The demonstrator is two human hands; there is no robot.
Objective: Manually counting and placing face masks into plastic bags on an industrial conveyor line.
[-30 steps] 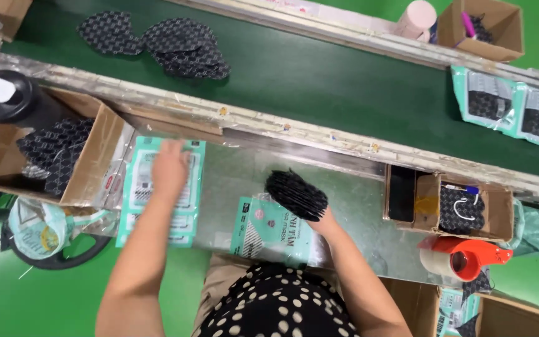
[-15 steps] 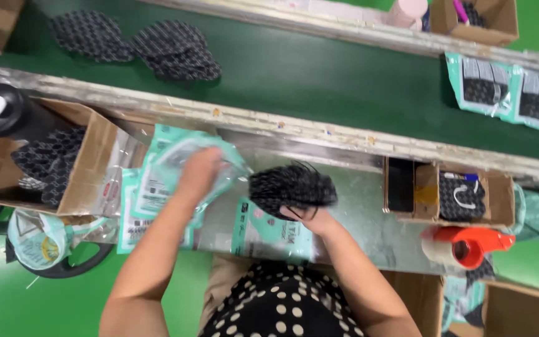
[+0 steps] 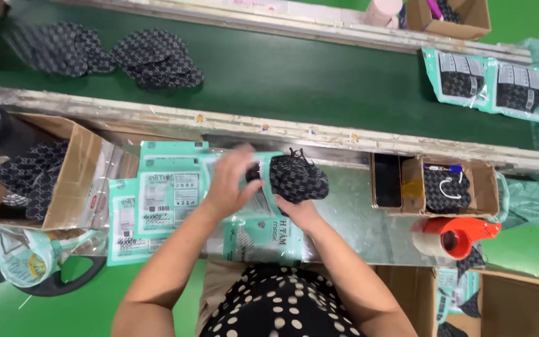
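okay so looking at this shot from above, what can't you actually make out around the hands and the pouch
Head view only:
- Left hand covers the pouch mouth: how far the masks are in cannot be told.
- Right hand lies under the masks; its fingers are hidden.
- Masks on the belt, top left: motion blur, count unclear.
- Box at left: its left part is hidden by a dark round thing.
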